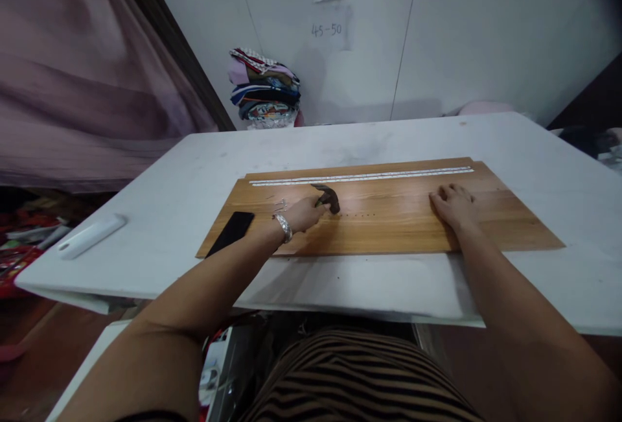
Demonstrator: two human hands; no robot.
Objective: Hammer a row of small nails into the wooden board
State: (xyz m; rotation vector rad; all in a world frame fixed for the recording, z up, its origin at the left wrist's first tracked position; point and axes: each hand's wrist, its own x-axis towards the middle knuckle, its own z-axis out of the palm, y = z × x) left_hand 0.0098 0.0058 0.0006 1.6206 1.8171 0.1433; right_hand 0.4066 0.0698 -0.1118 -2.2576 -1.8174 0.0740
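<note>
My left hand [306,213] is closed around a claw hammer [330,198], gripping it close to its dark head, just above a wooden board [398,234]. To the right of the hammer head runs a row of small dark nail-like dots [362,215] in the board. Several loose nails [280,205] lie on the wood beyond my left wrist. My right hand [455,205] rests on the right part of the board with fingers bent and apart, and nothing shows in it. A white measuring strip [359,177] stretches along the board's far side.
A black phone [233,231] lies on the board's left end. The board sits on a white table [160,214], with a white elongated object [92,235] at its left. Folded clothes [267,88] are stacked by the wall beyond the table, and a pink curtain [87,72] hangs at left.
</note>
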